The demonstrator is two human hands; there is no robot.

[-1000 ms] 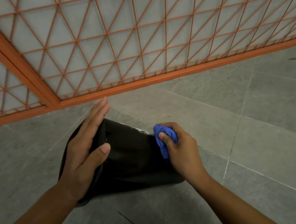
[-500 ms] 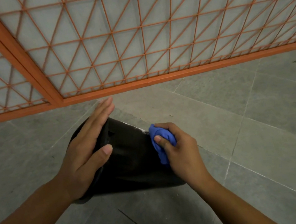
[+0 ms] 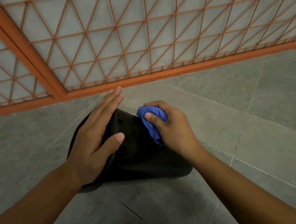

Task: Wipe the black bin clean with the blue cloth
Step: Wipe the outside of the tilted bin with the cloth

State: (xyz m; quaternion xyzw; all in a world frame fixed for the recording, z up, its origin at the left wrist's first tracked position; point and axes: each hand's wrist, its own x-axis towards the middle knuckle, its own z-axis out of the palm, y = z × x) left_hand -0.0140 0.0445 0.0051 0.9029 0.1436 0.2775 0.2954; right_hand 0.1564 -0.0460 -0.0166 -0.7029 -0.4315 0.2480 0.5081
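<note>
Head view: flat-fingered left hand point(image 3: 97, 139) steadies the light, stiff black bin point(image 3: 140, 151); right hand point(image 3: 173, 127) clutches the soft blue cloth point(image 3: 152, 122).

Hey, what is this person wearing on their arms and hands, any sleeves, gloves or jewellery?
Nothing shows: the left hand and right hand are bare, with no gloves, rings or watch. Both forearms are bare to the frame's edge, with no sleeve in view.
</note>
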